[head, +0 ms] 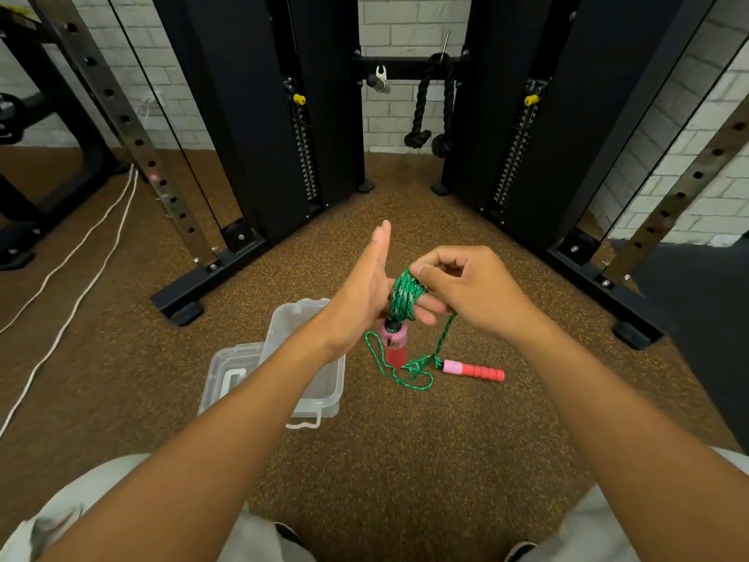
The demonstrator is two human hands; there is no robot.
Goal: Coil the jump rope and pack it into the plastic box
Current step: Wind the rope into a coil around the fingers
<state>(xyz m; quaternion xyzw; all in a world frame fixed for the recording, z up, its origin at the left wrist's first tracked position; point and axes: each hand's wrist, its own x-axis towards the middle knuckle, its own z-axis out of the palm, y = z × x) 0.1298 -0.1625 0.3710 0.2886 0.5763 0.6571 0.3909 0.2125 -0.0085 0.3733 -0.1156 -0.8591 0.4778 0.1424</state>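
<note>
A green jump rope is wound in several turns around the fingers of my left hand, whose thumb points up. One pink and red handle hangs just below that coil. My right hand pinches the rope at the top of the coil. From there a loose strand drops to a small tangle on the floor and the second handle, which lies flat. The clear plastic box stands open on the floor under my left forearm, partly hidden by it.
The clear lid lies beside the box on its left. Black cable-machine columns and their feet ring the brown speckled floor ahead. A white cord runs along the floor at the left. My knees show at the bottom.
</note>
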